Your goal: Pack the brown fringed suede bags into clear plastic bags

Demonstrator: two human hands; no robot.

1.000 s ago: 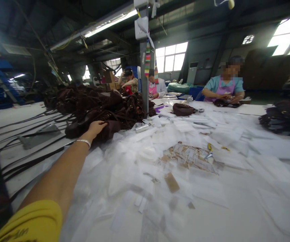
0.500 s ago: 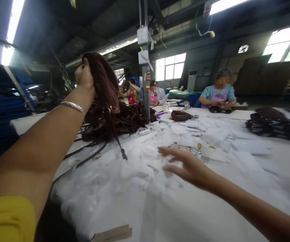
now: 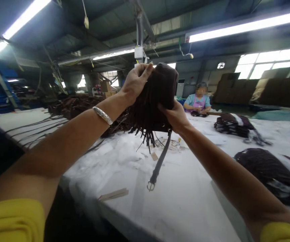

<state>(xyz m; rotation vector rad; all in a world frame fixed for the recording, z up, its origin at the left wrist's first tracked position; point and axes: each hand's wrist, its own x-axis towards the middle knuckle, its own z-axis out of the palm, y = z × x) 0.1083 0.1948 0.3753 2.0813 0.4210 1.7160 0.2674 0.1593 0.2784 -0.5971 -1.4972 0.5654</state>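
Observation:
A dark brown fringed bag (image 3: 163, 85) is held up in front of me, above the white table (image 3: 175, 198). My left hand (image 3: 138, 80) pinches its upper left edge. Lower down on the right side, my right hand (image 3: 176, 116) grips the bag, thumb across its face. Strips of fringe (image 3: 148, 136) dangle from the left and bottom. From the lower right corner hangs a strap (image 3: 160, 161) ending in a metal buckle (image 3: 150, 185). Parts of the fingers behind the bag are hidden.
Brown bags with long straps lie heaped (image 3: 77, 106) at the left back. Clear plastic wrapping (image 3: 117, 151) covers the table's middle, with card strips (image 3: 114, 194) near the front edge. Stacked dark bags (image 3: 268, 168) stand at the right. A co-worker (image 3: 197, 101) sits across the table.
The bag has moved from the left to the middle. My right hand, empty and spread over the plastic before, now grips it. The view has swung to the right.

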